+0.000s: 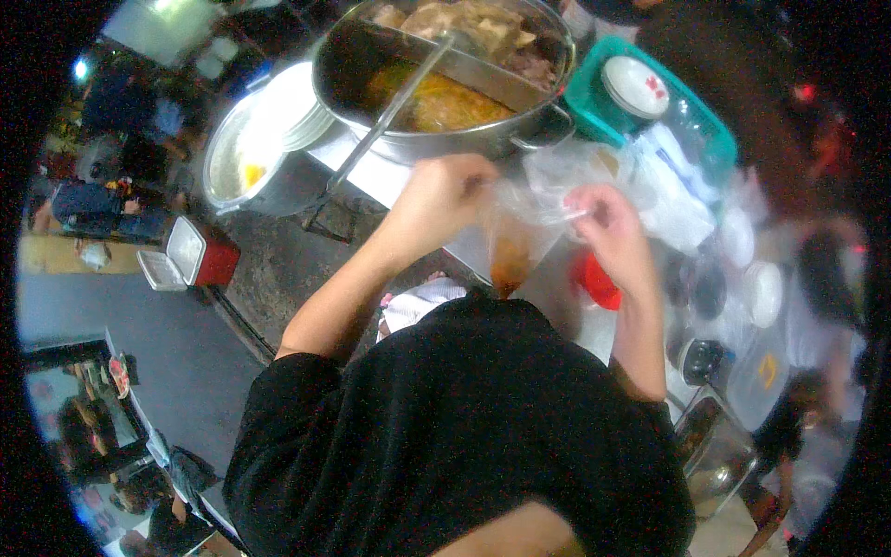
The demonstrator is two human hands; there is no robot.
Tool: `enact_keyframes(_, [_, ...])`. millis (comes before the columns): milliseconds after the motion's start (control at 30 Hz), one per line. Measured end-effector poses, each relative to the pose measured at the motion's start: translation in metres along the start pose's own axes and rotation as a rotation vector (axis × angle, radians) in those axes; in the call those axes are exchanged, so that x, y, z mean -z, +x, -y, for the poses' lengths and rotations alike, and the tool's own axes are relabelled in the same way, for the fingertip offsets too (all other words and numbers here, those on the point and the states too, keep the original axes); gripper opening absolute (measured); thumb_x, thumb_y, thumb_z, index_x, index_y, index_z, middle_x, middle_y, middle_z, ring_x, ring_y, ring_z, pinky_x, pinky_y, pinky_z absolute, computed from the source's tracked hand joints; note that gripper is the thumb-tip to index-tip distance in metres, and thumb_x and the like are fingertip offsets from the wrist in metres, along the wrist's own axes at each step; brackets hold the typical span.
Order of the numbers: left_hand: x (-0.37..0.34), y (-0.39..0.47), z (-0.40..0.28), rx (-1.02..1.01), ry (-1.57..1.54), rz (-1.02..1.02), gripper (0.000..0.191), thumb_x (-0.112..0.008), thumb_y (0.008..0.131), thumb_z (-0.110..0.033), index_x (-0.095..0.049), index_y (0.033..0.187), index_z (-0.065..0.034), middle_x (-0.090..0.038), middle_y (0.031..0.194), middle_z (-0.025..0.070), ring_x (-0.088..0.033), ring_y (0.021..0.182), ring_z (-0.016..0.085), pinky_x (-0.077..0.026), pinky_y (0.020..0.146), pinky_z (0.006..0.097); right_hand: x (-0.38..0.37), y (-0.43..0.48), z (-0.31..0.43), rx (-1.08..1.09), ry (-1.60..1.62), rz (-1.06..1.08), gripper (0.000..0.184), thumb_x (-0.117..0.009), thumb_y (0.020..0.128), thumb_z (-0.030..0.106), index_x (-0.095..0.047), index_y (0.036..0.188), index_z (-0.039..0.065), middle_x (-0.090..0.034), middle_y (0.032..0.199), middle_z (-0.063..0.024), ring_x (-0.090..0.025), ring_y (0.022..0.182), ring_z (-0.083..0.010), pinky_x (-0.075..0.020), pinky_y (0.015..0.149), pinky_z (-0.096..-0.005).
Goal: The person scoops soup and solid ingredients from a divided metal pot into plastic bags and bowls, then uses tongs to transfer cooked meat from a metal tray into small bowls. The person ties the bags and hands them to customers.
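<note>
Between my hands hangs a clear plastic bag (510, 254) with orange-brown liquid gathered in its lower corner. My left hand (456, 198) pinches the bag's upper left side. On the right, my right hand (605, 216) grips the gathered plastic at the other side of its top. Beyond them stands a large divided steel pot (445, 146), with orange broth in the near section and pieces of meat in the far one. A long metal ladle (390, 115) leans across the pot's rim, its handle pointing down to the left.
A lidded-looking aluminium pot (268, 198) and stacked white plates (313, 129) are left of the large pot. A teal basket (727, 143) with bowls lies right. Nearer are a red object (600, 282), jars (703, 361) and a clear container (713, 445). People are around.
</note>
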State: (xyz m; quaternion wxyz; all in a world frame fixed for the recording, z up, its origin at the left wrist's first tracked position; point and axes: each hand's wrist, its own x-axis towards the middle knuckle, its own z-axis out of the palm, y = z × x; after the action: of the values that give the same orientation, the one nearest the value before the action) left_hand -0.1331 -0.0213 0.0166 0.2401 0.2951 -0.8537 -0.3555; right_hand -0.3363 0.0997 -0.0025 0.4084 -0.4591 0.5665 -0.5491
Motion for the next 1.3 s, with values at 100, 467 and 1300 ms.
enact_keyframes(100, [-0.028,0.010,0.000,0.074,-0.113,0.046,0.019,-0.056,0.077,-0.008,-0.063,0.091,0.0009,-0.063,0.078,0.0159,-0.060,0.069,0.022,-0.048,0.064,0.0317,-0.004,0.002,-0.013,0.006,0.011,-0.026,0.017,-0.055,0.076,-0.004,-0.045,0.086,0.005,-0.056,0.088,-0.0032,-0.053,0.085,-0.0109,-0.0410,0.079,-0.0244])
enact_keyframes(467, [-0.089,0.015,-0.009,-0.072,-0.330,0.209,0.071,-0.064,0.067,-0.001,-0.034,0.131,-0.0066,-0.060,0.096,0.0147,-0.061,0.090,0.025,-0.048,0.076,0.0337,-0.008,-0.013,-0.037,0.133,0.051,-0.244,0.030,-0.060,0.073,-0.004,-0.049,0.100,0.003,-0.058,0.093,-0.0053,-0.055,0.087,-0.0112,-0.0426,0.076,-0.0242])
enact_keyframes(1300, [-0.064,0.002,-0.009,-0.442,0.135,-0.040,0.055,-0.068,0.071,-0.017,-0.044,0.120,-0.0065,-0.060,0.104,0.0125,-0.056,0.097,0.037,-0.047,0.083,0.0386,-0.038,-0.010,-0.163,0.391,-0.868,-0.249,0.057,-0.062,0.072,0.043,-0.050,0.118,0.012,-0.050,0.119,-0.0019,-0.039,0.116,-0.0185,-0.0133,0.099,-0.0457])
